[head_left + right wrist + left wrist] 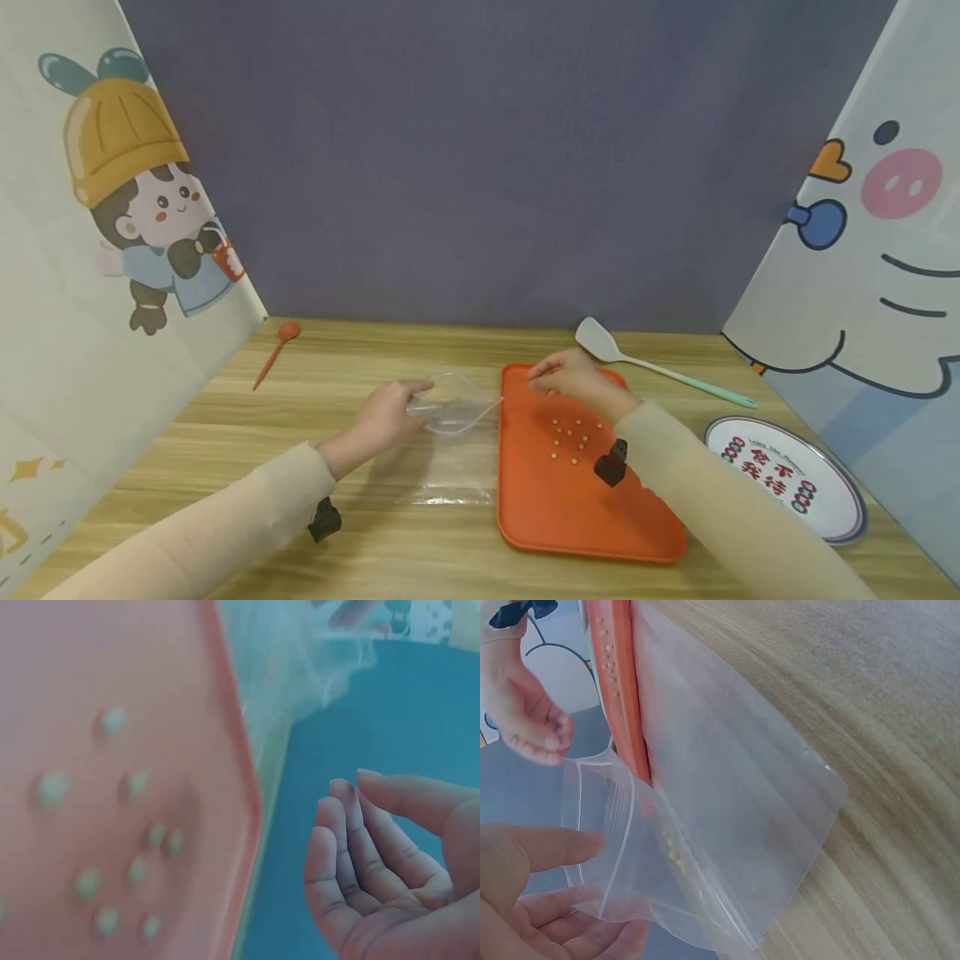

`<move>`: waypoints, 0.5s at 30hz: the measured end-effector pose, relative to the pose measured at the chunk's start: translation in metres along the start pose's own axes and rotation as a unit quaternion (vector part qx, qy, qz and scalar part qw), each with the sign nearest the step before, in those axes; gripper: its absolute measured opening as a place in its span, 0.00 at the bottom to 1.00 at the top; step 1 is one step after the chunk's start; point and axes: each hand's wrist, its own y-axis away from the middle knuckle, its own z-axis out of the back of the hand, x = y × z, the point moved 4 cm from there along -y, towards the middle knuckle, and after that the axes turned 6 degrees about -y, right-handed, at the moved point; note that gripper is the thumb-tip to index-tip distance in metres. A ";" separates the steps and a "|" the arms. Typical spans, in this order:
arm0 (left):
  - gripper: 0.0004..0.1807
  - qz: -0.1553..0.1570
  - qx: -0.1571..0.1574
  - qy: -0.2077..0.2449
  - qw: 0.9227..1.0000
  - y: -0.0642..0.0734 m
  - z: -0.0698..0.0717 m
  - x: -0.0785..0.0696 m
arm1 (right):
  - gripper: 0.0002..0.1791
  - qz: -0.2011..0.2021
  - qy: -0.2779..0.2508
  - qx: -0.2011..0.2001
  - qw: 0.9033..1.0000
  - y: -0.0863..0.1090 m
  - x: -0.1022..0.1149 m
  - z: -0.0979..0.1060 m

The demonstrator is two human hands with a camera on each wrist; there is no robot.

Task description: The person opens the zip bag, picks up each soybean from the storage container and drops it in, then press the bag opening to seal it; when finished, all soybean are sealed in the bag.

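A clear zip-lock bag (457,408) has its mouth raised, and its lower part lies on the table against the tray's left edge. My left hand (386,414) holds the bag's mouth between thumb and fingers. Several small pale yellow beans (676,855) show inside. More loose beans (568,432) are spread over an orange-red tray (570,517). Above the tray's far left part is my right hand (570,379), fingers bent and thumb tip close to the fingertips (341,787). Whether a bean sits between them is hidden.
On the far left lies an orange-red spoon (279,354). Behind and right of the tray lies a white spatula (660,368) with a mint handle. A white oval plate (787,475) with printed characters is at the right. Walls (487,167) enclose the table.
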 end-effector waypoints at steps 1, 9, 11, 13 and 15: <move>0.32 0.000 0.000 0.002 1.000 0.000 0.000 0.000 | 0.16 -0.004 0.006 0.002 1.000 0.000 -0.005 0.005; 0.31 0.001 0.002 0.020 1.000 0.001 0.000 0.001 | 0.18 -0.027 0.044 0.024 0.998 0.004 -0.041 0.033; 0.31 0.000 0.002 0.021 1.000 0.000 -0.001 0.002 | 0.17 -0.020 0.043 0.021 0.999 0.006 -0.048 0.040; 0.31 0.001 0.003 0.022 1.000 -0.001 -0.002 0.002 | 0.15 -0.008 0.043 0.018 0.999 0.008 -0.054 0.046; 0.31 0.001 0.002 0.022 1.000 -0.001 -0.002 0.002 | 0.14 -0.004 0.040 0.020 0.999 0.012 -0.059 0.051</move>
